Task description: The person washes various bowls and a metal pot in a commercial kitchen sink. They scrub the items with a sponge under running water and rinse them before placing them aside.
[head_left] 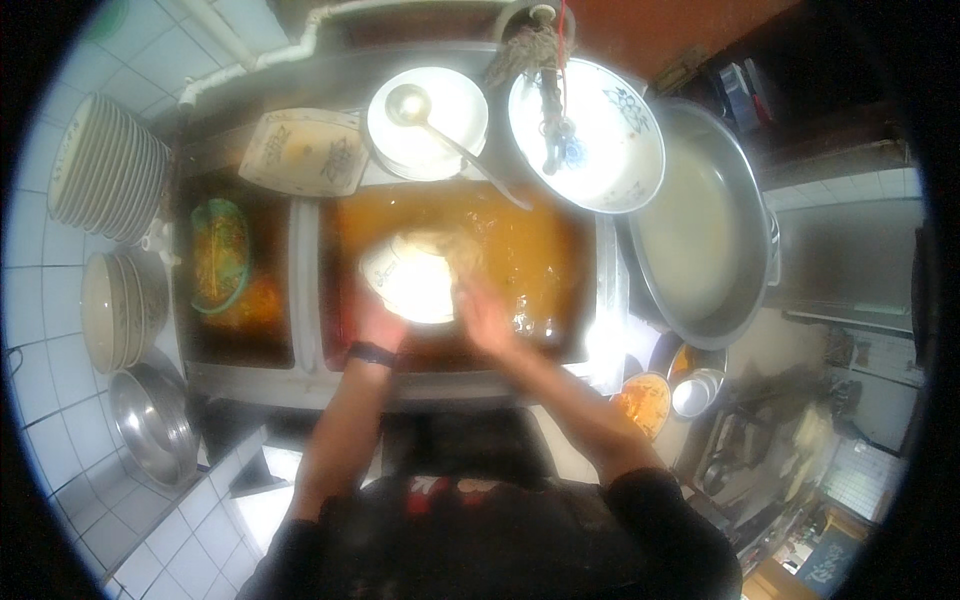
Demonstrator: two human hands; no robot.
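Observation:
Over a sink basin filled with orange-brown water (pixel 540 255), my left hand (pixel 380 328) grips the lower left edge of a white dish (pixel 420 281) with a dark pattern near its rim. Glare washes out much of the dish. At its right side is my right hand (pixel 485 315), fingers pointing up and towards the dish. A tan, soft-looking mass (pixel 461 246), perhaps a cloth, lies blurred by those fingertips. Whether the right hand holds it or the dish cannot be made out. A dark band circles my left wrist.
Behind the basin are a patterned rectangular dish (pixel 306 152), stacked white plates (pixel 457 124) under a metal ladle (pixel 450 142), and a white basin (pixel 600 169). A large metal tub (pixel 697 240) of cloudy liquid stands right. The left basin (pixel 262 225) holds a green strainer (pixel 219 255). Plates (pixel 112 169) stand left.

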